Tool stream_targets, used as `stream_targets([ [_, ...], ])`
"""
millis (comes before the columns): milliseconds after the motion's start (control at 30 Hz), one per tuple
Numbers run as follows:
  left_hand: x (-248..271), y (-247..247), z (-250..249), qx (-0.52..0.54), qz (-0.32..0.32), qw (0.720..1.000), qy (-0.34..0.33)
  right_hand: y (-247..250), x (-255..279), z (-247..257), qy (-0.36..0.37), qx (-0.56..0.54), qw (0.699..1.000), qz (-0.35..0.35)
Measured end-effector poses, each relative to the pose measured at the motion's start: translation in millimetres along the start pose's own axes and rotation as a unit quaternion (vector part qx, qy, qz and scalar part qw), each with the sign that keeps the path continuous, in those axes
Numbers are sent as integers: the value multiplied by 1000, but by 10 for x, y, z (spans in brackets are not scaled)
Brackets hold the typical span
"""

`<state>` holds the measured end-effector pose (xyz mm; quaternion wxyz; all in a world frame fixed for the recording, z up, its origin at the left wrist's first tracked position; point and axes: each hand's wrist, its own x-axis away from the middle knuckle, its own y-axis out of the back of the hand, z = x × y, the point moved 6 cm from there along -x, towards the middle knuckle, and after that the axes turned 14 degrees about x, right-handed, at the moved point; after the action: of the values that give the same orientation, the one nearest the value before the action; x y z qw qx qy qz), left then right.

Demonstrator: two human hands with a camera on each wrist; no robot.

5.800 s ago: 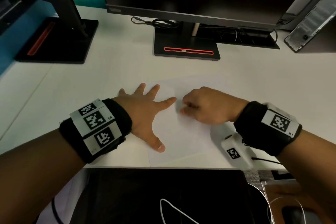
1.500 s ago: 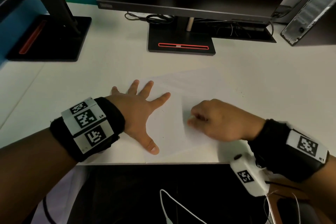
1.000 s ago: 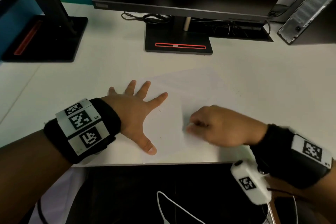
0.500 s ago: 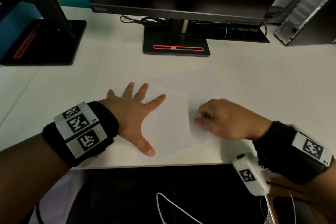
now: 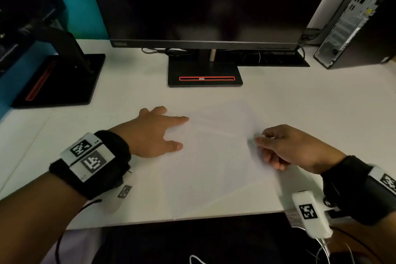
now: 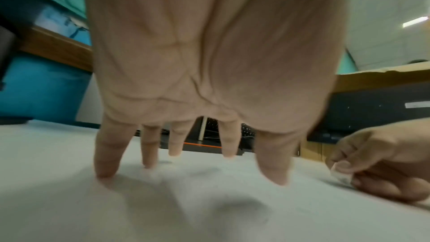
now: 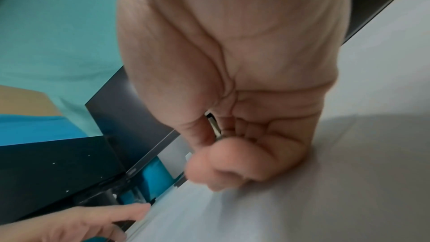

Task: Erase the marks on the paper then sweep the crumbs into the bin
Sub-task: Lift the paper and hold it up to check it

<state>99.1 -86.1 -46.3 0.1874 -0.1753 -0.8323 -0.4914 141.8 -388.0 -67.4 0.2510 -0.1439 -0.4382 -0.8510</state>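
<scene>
My right grip (image 5: 287, 150) pinches a small white eraser (image 6: 340, 172) at the right side of the paper (image 5: 214, 167), lying flat on the desk (image 5: 310, 103). Left grip (image 5: 154, 133) spread, fingertips pinning the left edge. Sheet's thin, floppy, probably slides and creases: hold near the rubbing, light strokes.

Both forearms are showing bare. Each wrist is wearing a black band (image 5: 111, 163) carrying white tags printed with black square codes; at five o'clock a white camera block (image 5: 310, 214) is hanging under the right band (image 5: 351, 188), trailing thin cables.
</scene>
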Motion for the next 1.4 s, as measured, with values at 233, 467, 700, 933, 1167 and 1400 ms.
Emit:
stream_targets([
  [233,-217,86,-57,-20,-66,996,62,77,-4,-124,-52,-146,988,8],
  [467,-314,142,-258,104,-102,989,5,277,123,-51,30,-63,995,-71],
  [700,-146,579,-625,313,-171,923,-147,802,67,-118,112,-46,973,-197],
  [933,-23,960,-846,351,-238,883,-202,1251,102,85,187,-152,917,-317],
  [1167,-13,1048,-869,426,-302,826,-213,1406,237,-21,197,-146,904,-349],
  [1400,-11,1085,-951,431,-340,807,-216,1454,300,-106,211,-143,909,-330],
])
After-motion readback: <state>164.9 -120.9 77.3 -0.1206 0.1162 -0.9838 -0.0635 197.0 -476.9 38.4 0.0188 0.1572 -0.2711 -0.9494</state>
